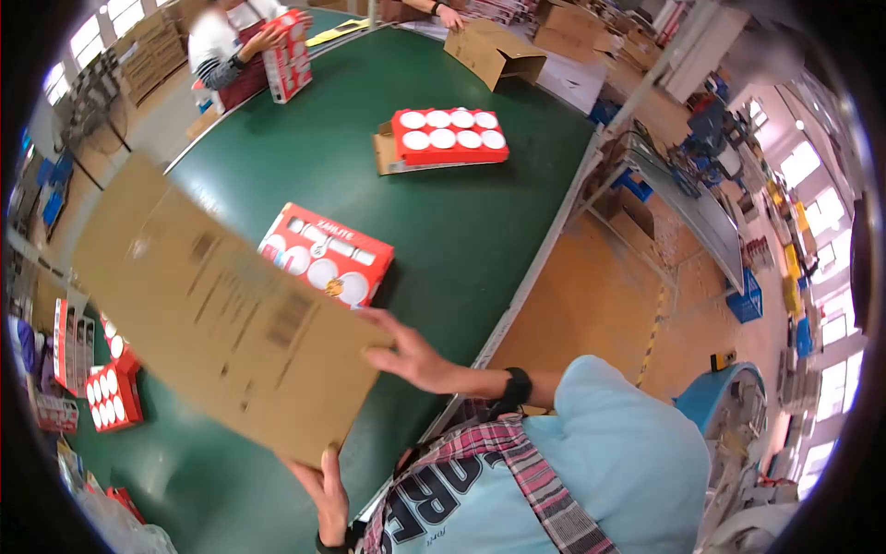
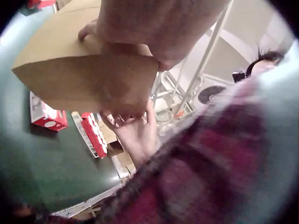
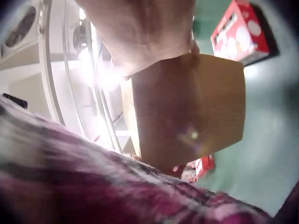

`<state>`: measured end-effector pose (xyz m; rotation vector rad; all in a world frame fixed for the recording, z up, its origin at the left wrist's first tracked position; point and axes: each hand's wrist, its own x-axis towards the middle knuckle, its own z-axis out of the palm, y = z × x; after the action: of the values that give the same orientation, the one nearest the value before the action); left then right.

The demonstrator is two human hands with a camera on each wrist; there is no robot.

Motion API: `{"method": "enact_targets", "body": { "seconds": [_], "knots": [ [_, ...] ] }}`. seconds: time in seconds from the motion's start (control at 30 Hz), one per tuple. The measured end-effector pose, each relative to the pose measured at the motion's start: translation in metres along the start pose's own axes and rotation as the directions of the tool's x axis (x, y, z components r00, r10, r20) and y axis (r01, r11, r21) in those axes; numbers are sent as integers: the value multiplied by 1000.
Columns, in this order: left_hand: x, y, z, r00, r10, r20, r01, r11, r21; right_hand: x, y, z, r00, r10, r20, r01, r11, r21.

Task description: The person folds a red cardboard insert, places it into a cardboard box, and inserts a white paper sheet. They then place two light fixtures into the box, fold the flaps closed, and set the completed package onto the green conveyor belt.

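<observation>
A long brown cardboard box (image 1: 231,314), printed with lines of text and a barcode, is held tilted over the green table. My left hand (image 1: 323,494) grips its near lower corner, thumb on the edge and the other fingers partly hidden behind. At the right end my right hand (image 1: 415,358) holds the box, with thumb and fingers at its edge. In the left wrist view the cardboard box (image 2: 84,84) shows two faces, and the right hand (image 2: 138,135) is at its far end. Just beyond lies a red-and-white pack (image 1: 337,249) with round white windows, partly covered by the box.
Another red pack (image 1: 449,136) lies on cardboard farther along the green table (image 1: 517,212). More red packs (image 1: 113,397) are at the left. Across the table a person (image 1: 235,55) holds a red pack, and another hand (image 1: 449,17) touches an open carton (image 1: 494,54).
</observation>
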<state>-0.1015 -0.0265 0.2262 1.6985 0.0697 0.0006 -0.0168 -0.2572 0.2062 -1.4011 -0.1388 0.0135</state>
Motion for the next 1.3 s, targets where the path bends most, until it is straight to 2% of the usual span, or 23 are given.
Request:
{"method": "enact_targets", "body": {
  "seconds": [0.1, 0.2, 0.23, 0.33, 0.4, 0.5, 0.53, 0.57, 0.6, 0.67, 0.7, 0.73, 0.83, 0.87, 0.9, 0.93, 0.97, 1.03, 1.07, 1.1, 1.13, 1.23, 1.3],
  "knots": [
    [51, 17, 60, 940, 141, 311, -176, 981, 86, -38, -24, -62, 955, 91, -282, -24, 973, 231],
    [92, 14, 133, 805, 270, 528, -336, 941, 31, -81, -8, -118, 830, 5, -558, 73, 990, 118],
    [99, 16, 156, 758, 285, 587, -351, 936, -1, -97, -1, -131, 779, -12, -627, 98, 990, 103],
    [111, 9, 233, 601, 361, 714, -509, 861, -7, -134, 12, -163, 491, -53, -869, 187, 981, 46],
    [122, 1, 293, 528, 369, 765, -507, 860, -65, -149, 16, -191, 286, -3, -958, 201, 978, 56],
    [133, 7, 357, 459, 425, 780, -545, 828, -131, -130, 28, -282, 259, -48, -965, 164, 986, -5],
    [138, 4, 370, 432, 452, 780, -567, 809, -155, -115, 28, -319, 286, -36, -958, 94, 996, -10],
    [144, -2, 379, 396, 503, 768, -600, 775, -198, -86, 27, -359, 201, -27, -979, 93, 996, -8],
    [148, -6, 381, 444, 442, 779, -539, 826, -162, -59, 20, -388, 105, 6, -994, 74, 997, 14],
    [154, -20, 378, 528, 271, 805, -381, 923, -61, -4, 17, -472, 262, -102, -960, 161, 985, -61],
    [158, -31, 374, 550, 169, 818, -295, 955, 1, 23, 33, -526, 239, -316, -918, -65, 938, -340],
    [164, -45, 369, 576, 122, 809, -258, 965, 39, 43, 50, -566, 261, -511, -819, -281, 771, -571],
    [179, -69, 340, 690, -67, 720, -60, 987, 150, 52, 89, -567, 271, -470, -840, -406, 736, -542],
    [184, -86, 324, 742, -103, 663, -10, 986, 164, 40, 99, -531, 366, -348, -863, -315, 826, -467],
    [189, -103, 312, 789, -139, 599, 48, 985, 165, 26, 140, -518, 462, -237, -855, -317, 856, -409],
    [192, -107, 303, 820, -194, 539, 105, 976, 191, 6, 168, -492, 651, -196, -733, -291, 827, -480],
    [192, -106, 285, 843, -263, 470, 172, 958, 228, -7, 135, -444, 772, 19, -636, -313, 881, -354],
    [190, -108, 245, 829, -296, 473, 202, 949, 241, -10, 112, -439, 858, 134, -495, -364, 839, -404],
    [188, -107, 224, 819, -318, 478, 222, 943, 248, -16, 101, -445, 884, 200, -422, -390, 813, -432],
    [189, -103, 199, 834, -321, 448, 221, 940, 262, -11, 81, -464, 854, 190, -483, -312, 932, -183],
    [194, -96, 173, 854, -315, 413, 214, 938, 273, -1, 46, -479, 822, 130, -555, -263, 950, -168],
    [207, -78, 90, 963, -226, 146, 171, 932, 319, 22, -16, -563, 783, -43, -620, -315, 832, -456],
    [210, -72, 26, 989, -144, 22, 122, 903, 413, 48, -72, -605, 872, -28, -489, -354, 653, -670]
  ]
}}
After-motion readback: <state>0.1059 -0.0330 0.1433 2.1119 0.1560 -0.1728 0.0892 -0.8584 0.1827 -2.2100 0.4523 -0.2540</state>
